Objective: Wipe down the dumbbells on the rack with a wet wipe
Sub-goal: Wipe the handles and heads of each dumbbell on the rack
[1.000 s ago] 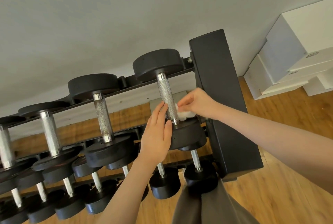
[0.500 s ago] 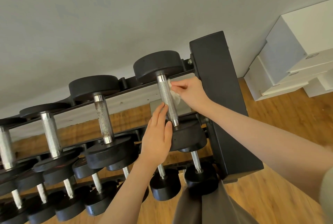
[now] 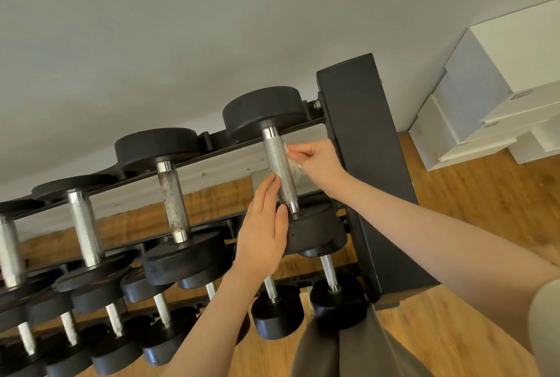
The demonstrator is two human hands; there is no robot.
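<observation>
Right hand [image 3: 318,160] higher up handle [image 3: 280,175], grip pinching half-hidden wipe [image 3: 295,164]; left hand [image 3: 262,231] flat

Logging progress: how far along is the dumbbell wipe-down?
Done: nothing on the rack clearly reads as finished. In hand: the right hand presses the wet wipe to the upper handle of the end dumbbell; the left hand rests flat on its lower handle. Left: the speckled-handled neighbour dumbbell, the dumbbells beyond it and the lower rows.

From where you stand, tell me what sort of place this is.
Likely a home gym or workout room: a tiered black rack of dumbbells against a plain wall, wood flooring, white storage boxes.
</observation>
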